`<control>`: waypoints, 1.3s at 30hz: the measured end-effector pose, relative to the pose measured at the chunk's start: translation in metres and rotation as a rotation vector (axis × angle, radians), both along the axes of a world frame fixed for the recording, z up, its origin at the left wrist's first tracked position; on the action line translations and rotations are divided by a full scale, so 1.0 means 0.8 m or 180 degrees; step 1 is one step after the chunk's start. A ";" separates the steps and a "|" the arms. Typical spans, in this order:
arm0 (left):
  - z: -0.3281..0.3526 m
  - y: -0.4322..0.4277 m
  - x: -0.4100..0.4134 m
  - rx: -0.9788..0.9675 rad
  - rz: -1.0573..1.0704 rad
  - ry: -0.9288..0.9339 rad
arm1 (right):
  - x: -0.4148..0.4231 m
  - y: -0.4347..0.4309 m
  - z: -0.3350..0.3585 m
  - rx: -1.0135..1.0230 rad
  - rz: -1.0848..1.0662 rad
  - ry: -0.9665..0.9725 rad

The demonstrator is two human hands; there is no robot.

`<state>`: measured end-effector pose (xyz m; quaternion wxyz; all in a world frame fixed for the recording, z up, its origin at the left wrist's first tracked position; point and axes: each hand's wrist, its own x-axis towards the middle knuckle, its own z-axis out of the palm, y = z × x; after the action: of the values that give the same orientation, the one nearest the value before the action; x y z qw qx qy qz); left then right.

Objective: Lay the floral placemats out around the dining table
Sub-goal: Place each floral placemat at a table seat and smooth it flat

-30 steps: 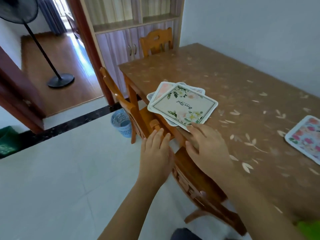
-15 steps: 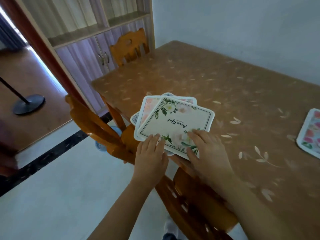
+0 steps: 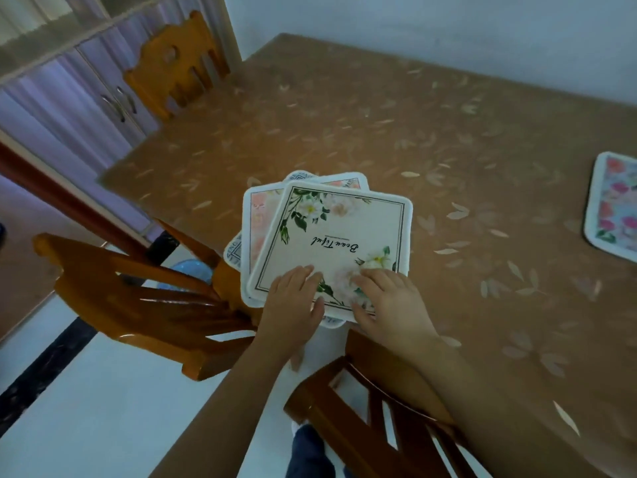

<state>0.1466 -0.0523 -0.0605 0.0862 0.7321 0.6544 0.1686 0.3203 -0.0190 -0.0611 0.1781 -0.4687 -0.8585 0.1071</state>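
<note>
Fig. Stack of floral placemats (image 3: 331, 243) at the near-left corner of the dining table (image 3: 379, 115), its near edge overhanging the table rim. Top mat: cream, w/ green-and-white flower sprays and a script word, lying askew over a pinkish mat and a grey-patterned one. Left hand (image 3: 293, 301) and right hand (image 3: 389, 305) are laid on the top mat's near edge; fingers are flat on its face, held close together on the left, slightly spread on the right, w/ none seen curled round it. One further floral mat (image 3: 613, 205) is set well apart at the table's right side. Wooden chairs are seen left (image 3: 138, 298), near (image 3: 362, 426) and at the far end (image 3: 175, 63); a cabinet (image 3: 69, 98) stands beyond.

Risks (judged): the overhanging stack could be tipped off the rim onto the chair or floor if pressed near its free edge; lower mats could be dragged along if only the top one is meant to be slid.

Not resolved: no. of mats in the stack; thumb positions under the edge; the right mat, cut by the frame; a blue object (image 3: 191, 270) below the left chair, prob. a basket.
</note>
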 end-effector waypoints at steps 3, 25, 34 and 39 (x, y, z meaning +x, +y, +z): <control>-0.022 0.020 -0.018 -0.0225 -0.0227 -0.0104 | -0.016 0.001 -0.024 -0.0098 -0.0004 -0.0130; -0.096 0.048 -0.044 -0.0991 -0.0561 -0.0291 | -0.050 0.016 -0.087 -0.0588 -0.0144 -0.0046; -0.067 0.062 -0.045 -0.1378 -0.0163 -0.0635 | -0.050 0.018 -0.066 -0.0916 -0.0528 0.0531; -0.026 0.083 -0.045 -0.1307 -0.0286 -0.0529 | -0.051 0.025 -0.038 -0.1017 -0.0754 0.0802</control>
<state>0.1103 0.0143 -0.0810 0.2944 0.7112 0.6323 0.0876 0.2798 0.0008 -0.0913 0.2188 -0.5713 -0.7407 0.2776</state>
